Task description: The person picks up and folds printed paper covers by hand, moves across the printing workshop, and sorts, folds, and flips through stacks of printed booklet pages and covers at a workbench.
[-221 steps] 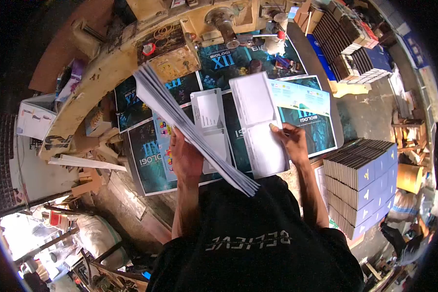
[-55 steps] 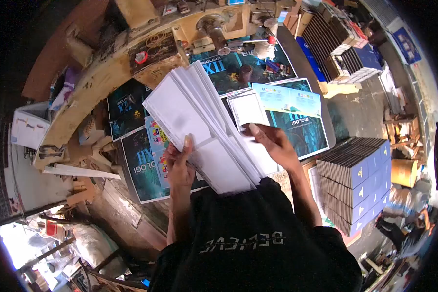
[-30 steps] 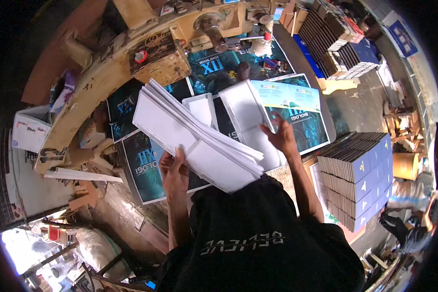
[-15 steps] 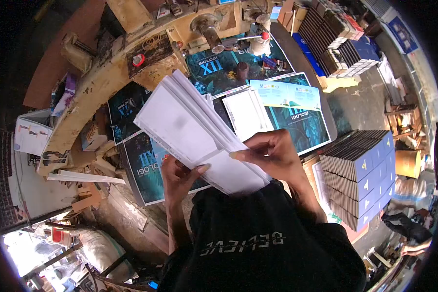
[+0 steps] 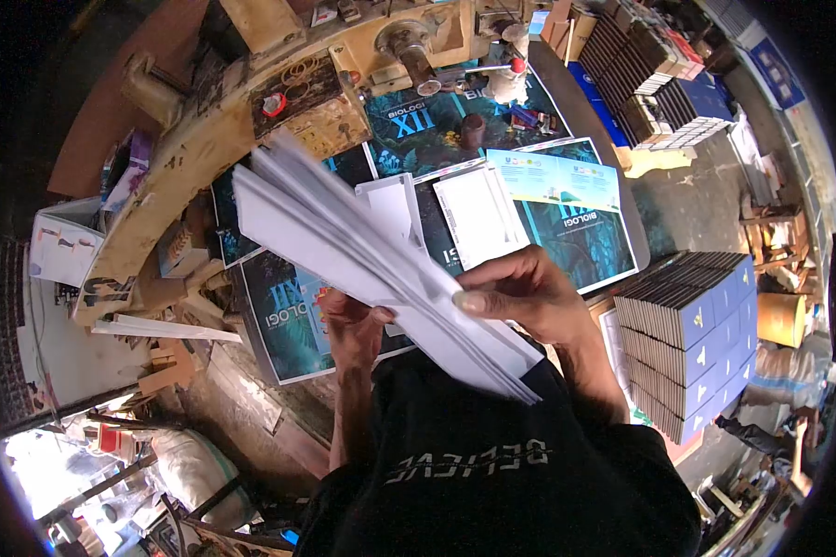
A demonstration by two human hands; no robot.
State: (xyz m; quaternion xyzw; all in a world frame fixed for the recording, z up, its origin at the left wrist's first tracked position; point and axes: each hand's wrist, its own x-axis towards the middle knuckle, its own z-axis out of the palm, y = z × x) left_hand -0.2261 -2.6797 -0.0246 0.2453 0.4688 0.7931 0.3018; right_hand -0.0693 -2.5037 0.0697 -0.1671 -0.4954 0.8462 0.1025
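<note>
A stack of white paper sheets (image 5: 381, 265) is held up between my two hands, its sheets fanned apart at the far upper end. My left hand (image 5: 351, 325) grips its left edge, thumb on top and fingers mostly hidden beneath. On the opposite edge, my right hand (image 5: 528, 295) pinches the sheets between thumb and fingers. The near end of the stack reaches my black shirt (image 5: 492, 464). Beyond it, smaller white paper piles (image 5: 478, 215) lie on dark printed cover sheets marked "BIOLOGI XII" (image 5: 581, 241).
A worn cream-coloured machine frame (image 5: 186, 139) curves around the table's far left side. Bound blue books stand in a tall stack (image 5: 692, 343) at right, with more book stacks (image 5: 636, 74) farther back. A brown cylinder (image 5: 473, 132) stands on the cover sheets.
The stack has turned more edge-on, and its far end has swung left and fanned out. Both hands still hold it. The view has shifted slightly.
</note>
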